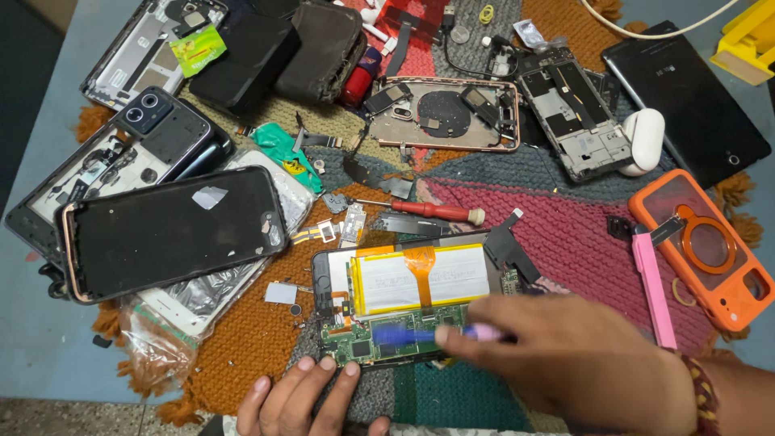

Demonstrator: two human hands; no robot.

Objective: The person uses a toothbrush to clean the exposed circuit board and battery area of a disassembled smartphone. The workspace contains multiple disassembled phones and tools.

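Head view, looking straight down. Work surface: pale blue-grey tabletop [40,355], mostly covered by a knitted mat [565,226] in patches of orange, magenta, grey, teal and olive, fringed at the edges. Strip of speckled floor [73,416] visible at bottom left. Nothing more of the room in frame.

Opened phone [412,303] lying flat near the mat's lower middle, back off, silver battery with orange flex strip exposed, green circuit board along its near edge. Left hand [303,400] at the bottom edge, fingers extended and laid flat on the mat just below the phone's near corner, holding nothing, fingertips touching or almost touching its frame. Right hand [577,359] over the phone's lower right, thumb and fingers pinched narrow around a blue-and-lilac tool [428,333], blurred, tip pointing left over the circuit board. Beaded band on the right wrist.

Around it: red-handled screwdriver [440,211] just above the phone; black phone screen [173,230] to the left, lying on other gutted shells; rose-rimmed back housing [448,113] higher up; stripped metal frame [577,113] to its right with a white earbud case [646,141] beside it; dark tablet [686,97] top right; orange phone case [706,246] and pink stick-shaped tool [652,287] at right. Loose screws, flex cables and small plates scattered between.
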